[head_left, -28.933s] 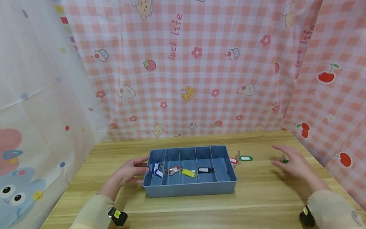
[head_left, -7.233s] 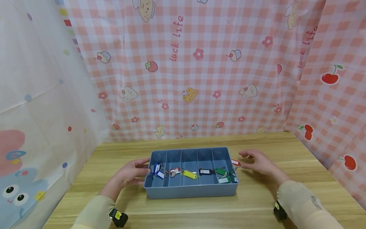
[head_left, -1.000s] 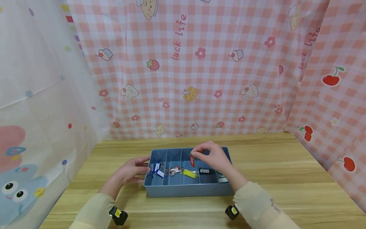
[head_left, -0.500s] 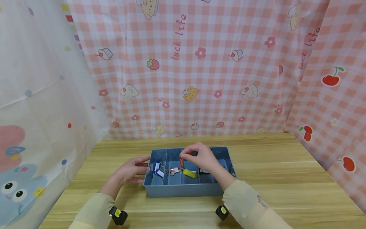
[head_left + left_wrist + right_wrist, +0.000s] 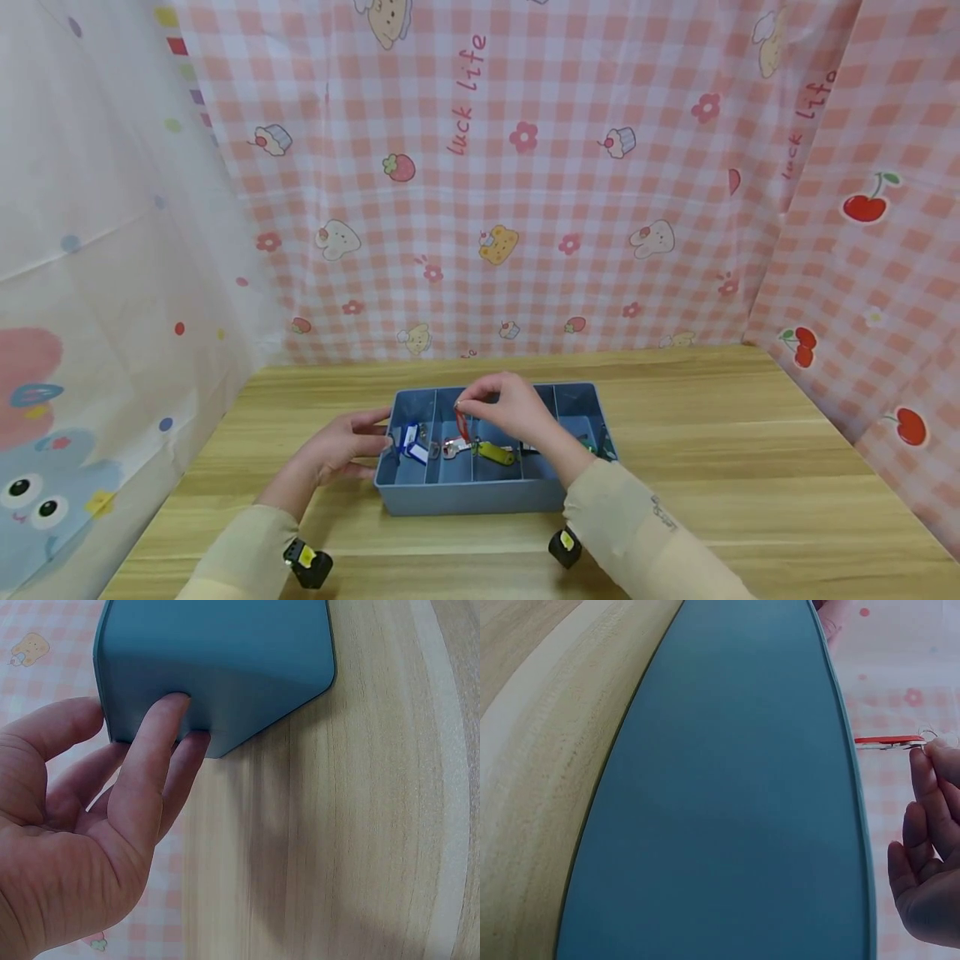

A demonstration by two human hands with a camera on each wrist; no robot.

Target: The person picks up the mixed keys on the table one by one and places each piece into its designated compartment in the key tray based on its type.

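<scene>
A blue-grey box (image 5: pixel 472 499) with a row of compartments stands on the table. My right hand (image 5: pixel 517 411) pinches the ring of a red key tag (image 5: pixel 461 425), which hangs over the second compartment from the left. In the right wrist view the tag (image 5: pixel 889 740) shows edge-on, with a key beside it. Below it lies another key with a red tag (image 5: pixel 453 448). Blue key tags (image 5: pixel 415 450) lie in the leftmost compartment, a yellow tag (image 5: pixel 496 452) in the middle one. My left hand (image 5: pixel 341 450) touches the box's left end wall with extended fingers (image 5: pixel 154 742).
Green key tags (image 5: pixel 588 447) lie in the rightmost compartment, partly hidden by my right arm. The black tag beside them is mostly covered. Wooden tabletop (image 5: pixel 735 467) extends around the box, and a pink checked cloth (image 5: pixel 525 192) hangs behind it.
My right hand has carried the red key tag leftward, from above the middle compartments to the second one. Earlier, that tag lay right of the box. My left hand has stayed at the box's end.
</scene>
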